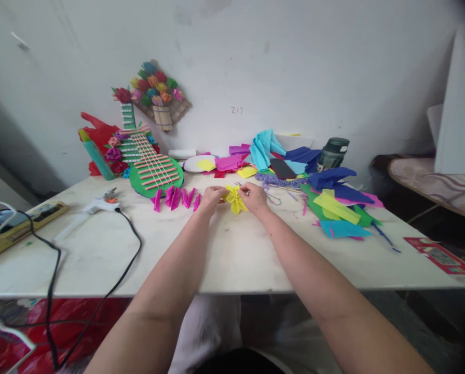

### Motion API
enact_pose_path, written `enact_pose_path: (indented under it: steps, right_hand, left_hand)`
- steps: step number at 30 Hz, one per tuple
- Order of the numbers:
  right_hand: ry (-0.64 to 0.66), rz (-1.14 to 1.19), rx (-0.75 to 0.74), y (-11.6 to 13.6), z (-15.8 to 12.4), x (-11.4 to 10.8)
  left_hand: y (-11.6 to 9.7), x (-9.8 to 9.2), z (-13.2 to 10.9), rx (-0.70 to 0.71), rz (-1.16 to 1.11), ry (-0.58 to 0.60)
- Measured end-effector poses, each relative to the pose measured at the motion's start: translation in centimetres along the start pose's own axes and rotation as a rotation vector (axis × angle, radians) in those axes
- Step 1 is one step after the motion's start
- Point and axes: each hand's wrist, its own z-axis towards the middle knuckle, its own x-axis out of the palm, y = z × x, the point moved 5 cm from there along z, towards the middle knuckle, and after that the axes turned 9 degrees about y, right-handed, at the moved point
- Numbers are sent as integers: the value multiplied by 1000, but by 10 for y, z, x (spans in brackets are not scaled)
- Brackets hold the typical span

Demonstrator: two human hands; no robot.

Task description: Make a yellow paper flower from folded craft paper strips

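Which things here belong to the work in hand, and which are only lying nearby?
Likely work: yellow paper flower, held by left hand and right hand; pink folded papers; glue gun.

Likely just lying about: phone; bottle; red card.

Both arms (170, 280) stretch forward — left grip (214, 197) and right grip (255, 198) pinched, close together.

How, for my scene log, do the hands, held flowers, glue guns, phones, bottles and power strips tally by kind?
Hands (left hand, right hand): 2
Yellow flower: 1
Glue gun: 1
Phone: 1
Bottle: 1
Power strip: 1
Total: 7
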Motion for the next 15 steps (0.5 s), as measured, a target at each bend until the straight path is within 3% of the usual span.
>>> enact_pose_path:
  steps: [8, 15]
  right_hand:
    - [12, 84, 29, -2, 0, 2]
    - [-23, 93, -183, 12, -1, -4]
  left_hand:
    - [-3, 1, -2, 14, -1, 1]
    - [-4, 1, 2, 110, 112, 13]
